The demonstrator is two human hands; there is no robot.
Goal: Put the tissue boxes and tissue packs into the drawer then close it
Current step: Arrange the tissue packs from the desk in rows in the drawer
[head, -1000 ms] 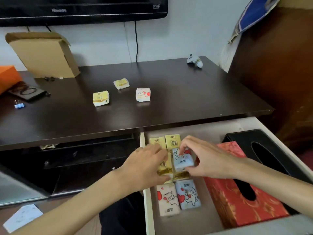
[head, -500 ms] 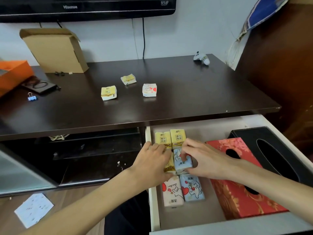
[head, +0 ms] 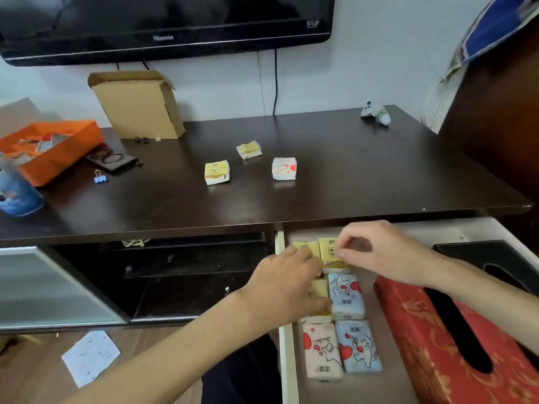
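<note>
The drawer stands pulled out under the desk at the lower right. Inside it, tissue packs lie in two columns: yellow ones at the back, a blue pack in the middle, and a pink pack and another blue pack in front. My left hand rests flat on the left column. My right hand hovers over the back yellow pack, fingertips at its edge. A red tissue box and a black tissue box lie to the right. Three packs sit on the desk.
The dark desk carries a cardboard box, an orange tray, a blue cup, a binder clip and a small white toy. A TV hangs above. A paper sheet lies on the floor.
My right hand let go of the blue pack, which now lies in the right column, and moved back toward the yellow pack. My left hand stayed on the left column.
</note>
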